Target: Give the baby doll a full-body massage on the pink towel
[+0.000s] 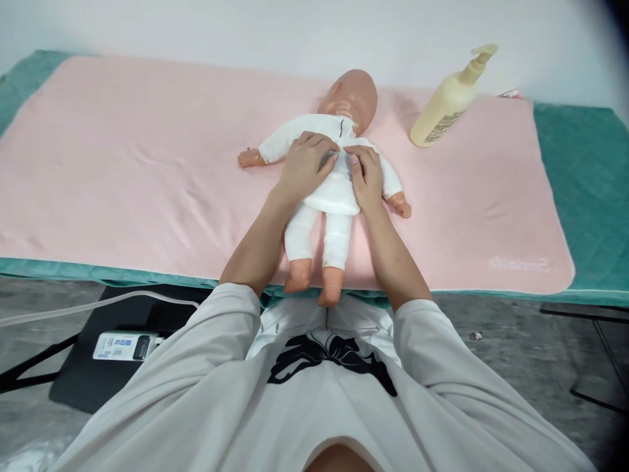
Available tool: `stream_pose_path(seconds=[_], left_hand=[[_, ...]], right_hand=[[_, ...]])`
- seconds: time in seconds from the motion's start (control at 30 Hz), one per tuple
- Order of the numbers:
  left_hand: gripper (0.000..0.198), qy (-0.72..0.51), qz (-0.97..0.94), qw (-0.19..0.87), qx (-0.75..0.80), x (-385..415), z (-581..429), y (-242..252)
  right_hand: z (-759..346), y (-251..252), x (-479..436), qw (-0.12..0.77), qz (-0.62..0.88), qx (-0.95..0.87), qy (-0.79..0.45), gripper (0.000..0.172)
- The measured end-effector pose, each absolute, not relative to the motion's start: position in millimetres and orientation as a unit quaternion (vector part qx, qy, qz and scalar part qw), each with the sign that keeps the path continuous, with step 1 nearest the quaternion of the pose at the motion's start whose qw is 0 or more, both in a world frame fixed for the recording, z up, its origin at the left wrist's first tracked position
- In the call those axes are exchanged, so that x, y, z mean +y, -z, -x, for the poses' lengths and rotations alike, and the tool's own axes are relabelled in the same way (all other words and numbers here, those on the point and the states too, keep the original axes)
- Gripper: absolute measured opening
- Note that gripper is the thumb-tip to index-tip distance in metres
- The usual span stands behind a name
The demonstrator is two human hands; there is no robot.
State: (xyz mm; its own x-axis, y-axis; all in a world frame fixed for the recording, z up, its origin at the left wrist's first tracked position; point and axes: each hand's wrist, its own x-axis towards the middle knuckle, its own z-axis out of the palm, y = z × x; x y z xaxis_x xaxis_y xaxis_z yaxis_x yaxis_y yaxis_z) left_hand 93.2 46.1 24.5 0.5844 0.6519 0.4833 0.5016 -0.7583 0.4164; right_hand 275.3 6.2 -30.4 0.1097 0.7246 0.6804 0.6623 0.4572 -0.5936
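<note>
A baby doll (337, 193) with a white cloth body lies stretched out, its bare head pointing away from me and its feet at the near edge. No facial features show on the head. My left hand (308, 164) rests on the left side of the upper torso, fingers extended and slightly bent. On the opposite side, my right hand (366, 176) lies against the torso in much the same way, fingertips toward the middle. Both hands touch the cloth without gripping it, and a small gap separates them. Part of the torso is hidden beneath them.
Under the doll is a pink towel (147, 164) over a green cover (584, 196). A cream pump bottle (445, 108) stands right of the doll's head. Below left, a white device (122, 346) sits on a black chair (81, 377), with a pale cable (98, 303) passing above it.
</note>
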Motion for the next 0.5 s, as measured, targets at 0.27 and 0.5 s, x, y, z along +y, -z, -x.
stream_pose_path(seconds=[0.27,0.5], left_hand=[[0.04,-0.338,-0.882,0.119,0.306,46.7,-92.5,-21.2],[0.052,-0.337,-0.883,0.122,0.303,53.4,-93.4,-15.4]], right_hand=[[-274.4,27.8,1.7,0.521,0.53,-0.668,-0.027,0.036],[-275.7,30.7,4.5,0.525,0.513,-0.679,-0.029,0.04]])
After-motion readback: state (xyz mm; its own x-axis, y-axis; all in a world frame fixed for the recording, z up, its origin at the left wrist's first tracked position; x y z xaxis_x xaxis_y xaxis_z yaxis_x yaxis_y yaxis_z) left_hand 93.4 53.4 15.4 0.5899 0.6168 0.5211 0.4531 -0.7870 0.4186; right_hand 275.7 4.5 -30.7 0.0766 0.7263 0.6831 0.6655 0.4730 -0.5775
